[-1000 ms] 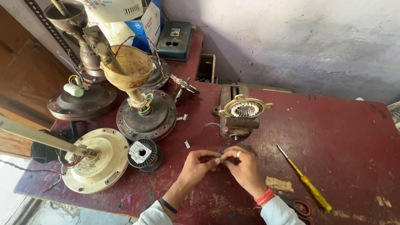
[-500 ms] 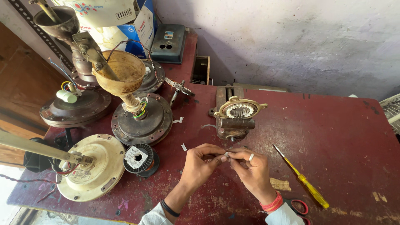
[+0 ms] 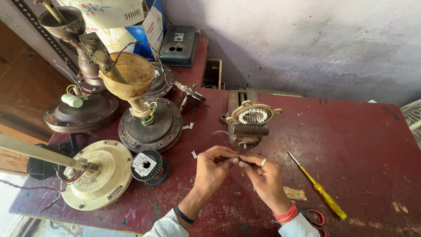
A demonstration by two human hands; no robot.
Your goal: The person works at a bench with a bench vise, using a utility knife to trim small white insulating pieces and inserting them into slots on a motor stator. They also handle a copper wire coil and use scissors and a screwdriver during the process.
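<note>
My left hand and my right hand meet fingertip to fingertip over the dark red table. Together they pinch a very small thin piece, too small to tell what it is. A ring sits on a finger of my right hand and a red band on its wrist. Just beyond the hands a bench vise holds a brass-coloured ring with a toothed metal core.
A yellow-handled screwdriver lies right of my hands. A small wire spool lies to the left. Three ceiling fan motors crowd the table's left side. Boxes and a blue meter stand at the back.
The camera has shifted a little and the view has drawn closer. Both hands stay together in front of the vise, fingertips working the small piece.
</note>
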